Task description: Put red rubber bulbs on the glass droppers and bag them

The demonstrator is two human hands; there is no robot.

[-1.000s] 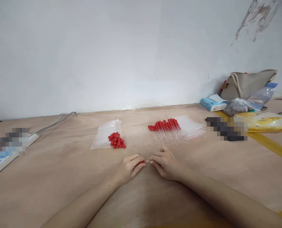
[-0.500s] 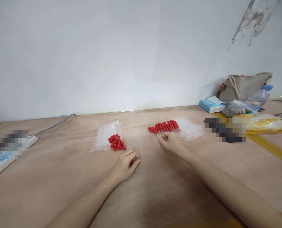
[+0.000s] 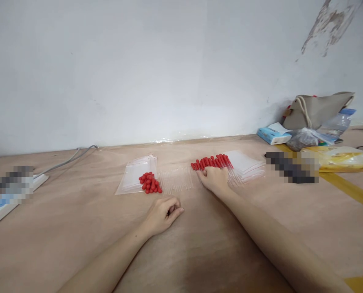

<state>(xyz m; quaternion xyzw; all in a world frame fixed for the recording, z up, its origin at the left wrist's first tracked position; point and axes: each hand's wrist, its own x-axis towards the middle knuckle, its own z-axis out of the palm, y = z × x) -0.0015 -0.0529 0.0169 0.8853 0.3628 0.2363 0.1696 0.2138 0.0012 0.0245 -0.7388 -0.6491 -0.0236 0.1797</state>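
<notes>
My left hand (image 3: 166, 213) rests on the wooden table with its fingers curled in, and nothing shows in it. My right hand (image 3: 214, 179) is closed in a pinch at the lower side of a row of droppers with red rubber bulbs (image 3: 210, 162). What its fingertips hold, if anything, is hidden. Just left of that hand lies a row of thin clear glass tubes (image 3: 175, 180). Beyond my left hand is a heap of loose red rubber bulbs (image 3: 150, 183), partly on a stack of clear plastic bags (image 3: 135, 175).
A second stack of bags (image 3: 245, 165) lies right of the droppers. Farther right are a tissue pack (image 3: 273, 135), a grey bag (image 3: 322, 110), a yellow package (image 3: 343, 159) and a blurred dark object (image 3: 291, 167). A power strip (image 3: 4, 209) stands at left, the wall (image 3: 169, 73) behind.
My right hand has shifted a little left along the dropper row and turned its knuckles upward. My left hand has barely moved, its fingers curled slightly more.
</notes>
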